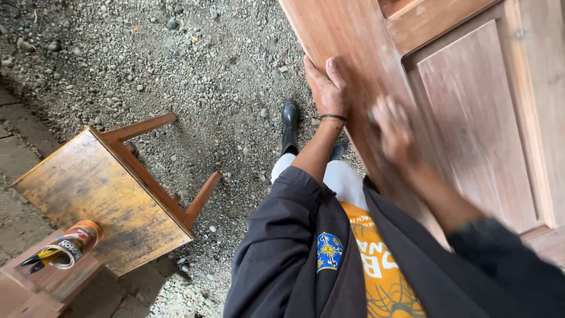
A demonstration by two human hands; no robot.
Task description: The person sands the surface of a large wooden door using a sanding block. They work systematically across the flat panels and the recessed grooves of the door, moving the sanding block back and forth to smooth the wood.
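Observation:
A large brown wooden door (471, 118) with raised panels stands at the right. My left hand (326, 88) lies flat against its left edge, fingers together, a dark band on the wrist. My right hand (394, 129) is blurred with motion and presses on the door's frame board beside the panel; something small and dark may be under its fingers, but I cannot tell what. Below are my dark jacket, orange shirt, light trousers and a black boot (289, 121).
Grey gravel ground (194, 59) fills the upper left. A worn wooden stool (100, 188) lies tipped over at the left. A tin can (73, 244) with dark tools in it rests on a reddish block (41, 282) at the bottom left.

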